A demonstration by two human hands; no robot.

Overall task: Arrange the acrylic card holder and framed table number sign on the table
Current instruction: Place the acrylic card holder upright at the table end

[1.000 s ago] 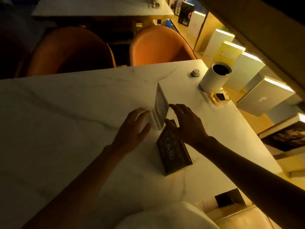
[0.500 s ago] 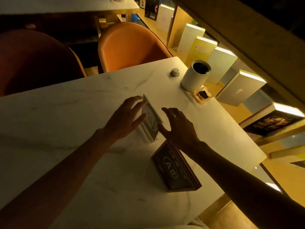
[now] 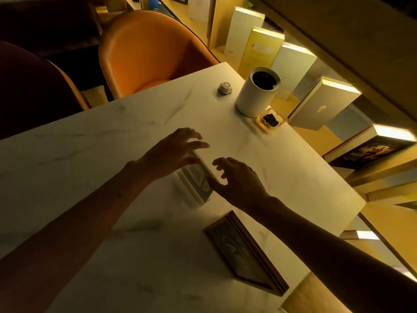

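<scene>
White marble-patterned tabletop (image 3: 90,168) with grey veins, filling the left and centre of the frame. Two rounded orange leather chairs stand at its far edge: one lit (image 3: 144,53) at upper centre, one in shadow (image 3: 33,86) at upper left. A row of upright white and pale-yellow books (image 3: 291,64) runs along a lit shelf down the right side of the frame.

Dark wooden framed table number sign (image 3: 244,251), lower centre-right, leaning back on the tabletop with its face toward the camera; its lettering is too blurred to read. Clear acrylic card holder (image 3: 196,179), centre of the frame, standing on the tabletop just beyond the sign and apart from it.

Left hand (image 3: 171,152), fingers spread wide, over the left side of the holder; contact cannot be told. Right hand (image 3: 237,179), fingers loosely curled and apart, at the holder's right edge, thumb at or against it.

White cylindrical container (image 3: 255,96) with a dark opening, upper right of the tabletop. Small amber glass dish (image 3: 270,120) with dark contents, just beside its base. Small white rounded object (image 3: 225,88), left of the cylinder.
</scene>
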